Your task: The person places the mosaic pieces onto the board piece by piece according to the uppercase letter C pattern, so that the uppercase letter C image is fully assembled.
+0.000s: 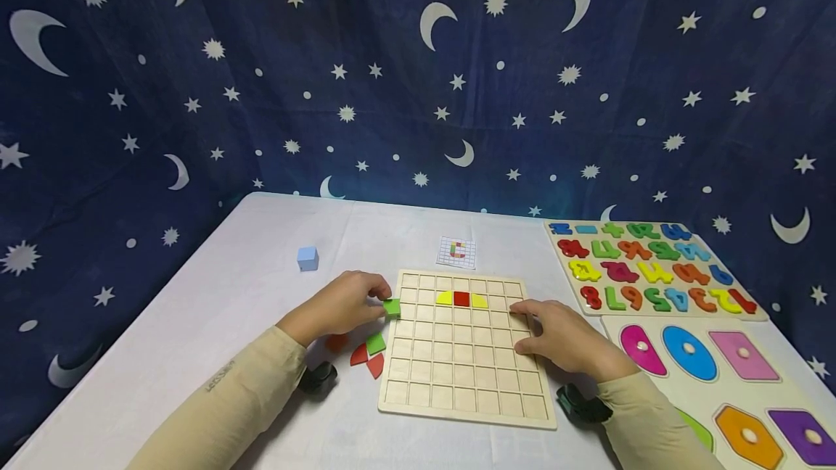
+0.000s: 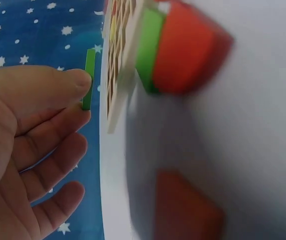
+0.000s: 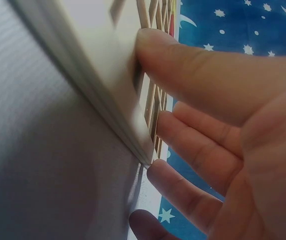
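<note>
My left hand [image 1: 342,303] pinches a green square tile [image 1: 392,307] between thumb and forefinger, beside the upper left edge of a wooden grid board [image 1: 465,354]. In the left wrist view the tile [image 2: 89,62] is seen edge-on, with the other fingers loosely bent below it. On the board, a red square tile [image 1: 461,299] lies between two yellow curved tiles [image 1: 445,299]. My right hand [image 1: 564,332] rests on the board's right side, thumb and fingertips touching its surface. Left of the board lie a green tile [image 1: 376,343], two red curved tiles [image 1: 375,365] and an orange piece [image 1: 336,342].
A small pattern card [image 1: 447,258] lies behind the board. Farther left stands a light blue cube [image 1: 308,259]. At the right are a number puzzle [image 1: 573,294] and a knobbed shape puzzle [image 1: 692,399]. A dark starry cloth [image 1: 392,93] hangs behind the white table [image 1: 215,267].
</note>
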`<state>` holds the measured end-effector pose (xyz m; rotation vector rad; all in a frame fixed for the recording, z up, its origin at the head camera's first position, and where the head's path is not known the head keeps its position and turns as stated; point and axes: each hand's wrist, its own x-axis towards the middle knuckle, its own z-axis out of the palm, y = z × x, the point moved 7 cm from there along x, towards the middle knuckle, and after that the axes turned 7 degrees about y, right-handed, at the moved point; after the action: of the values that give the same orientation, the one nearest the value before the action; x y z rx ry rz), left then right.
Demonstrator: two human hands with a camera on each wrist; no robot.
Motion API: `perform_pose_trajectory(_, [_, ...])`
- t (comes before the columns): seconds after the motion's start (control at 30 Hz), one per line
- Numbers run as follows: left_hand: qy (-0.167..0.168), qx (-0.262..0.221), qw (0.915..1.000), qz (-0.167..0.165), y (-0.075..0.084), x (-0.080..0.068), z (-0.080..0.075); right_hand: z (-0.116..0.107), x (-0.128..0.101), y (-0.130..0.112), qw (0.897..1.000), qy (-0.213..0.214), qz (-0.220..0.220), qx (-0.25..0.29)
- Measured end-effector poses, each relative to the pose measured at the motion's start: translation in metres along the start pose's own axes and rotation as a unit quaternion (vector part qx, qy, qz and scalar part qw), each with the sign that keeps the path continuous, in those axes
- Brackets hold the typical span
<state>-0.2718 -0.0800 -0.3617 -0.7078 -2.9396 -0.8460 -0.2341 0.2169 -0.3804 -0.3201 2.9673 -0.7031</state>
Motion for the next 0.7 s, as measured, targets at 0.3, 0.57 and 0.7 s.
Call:
perform_pose_trajectory(0.3, [0.001, -0.002, 0.9999, 0.016, 0.018, 0.012, 0.006, 0.001, 0.000, 0.000, 1.000, 0.000, -0.002, -0.001])
perform_pose_trajectory(0.57, [-0.014, -0.001, 0.9992, 0.037, 0.035, 0.020, 0.015, 0.001, 0.001, 0.000, 1.000, 0.001, -0.002, 0.001])
perform_pose_trajectory(0.7, [-0.020, -0.001, 0.9983, 0.054, 0.042, 0.024, 0.021, 0.000, 0.001, 0.000, 1.000, 0.001, -0.001, 0.001])
